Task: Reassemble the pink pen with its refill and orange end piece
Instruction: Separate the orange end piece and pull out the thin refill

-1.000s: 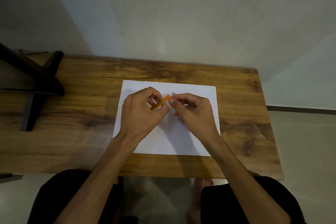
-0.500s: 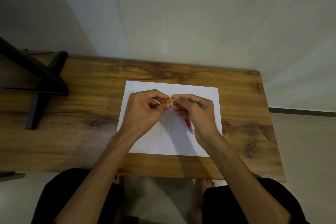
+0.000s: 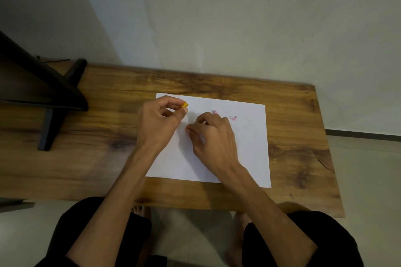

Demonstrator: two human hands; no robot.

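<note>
My left hand (image 3: pixel 160 121) pinches the orange end piece (image 3: pixel 184 105) between thumb and forefinger, a little above the far left part of the white paper (image 3: pixel 249 147). My right hand (image 3: pixel 213 134) is curled, palm down, over the middle of the sheet. A pink end of the pen (image 3: pixel 214 112) pokes out past its fingers; the rest of the pen is hidden under the hand. A small loose pink piece (image 3: pixel 235 117) lies on the paper to the right of that hand. I cannot make out the refill.
The paper lies on a wooden table (image 3: pixel 303 136) set against a pale wall. A black stand (image 3: pixel 50 102) occupies the table's left end. My knees and bare feet are below the near edge.
The hands, joined at the orange piece before, have come apart. The left hand drew up and left with the orange piece; the right hand dropped toward the paper, and a small pink piece now shows there.
</note>
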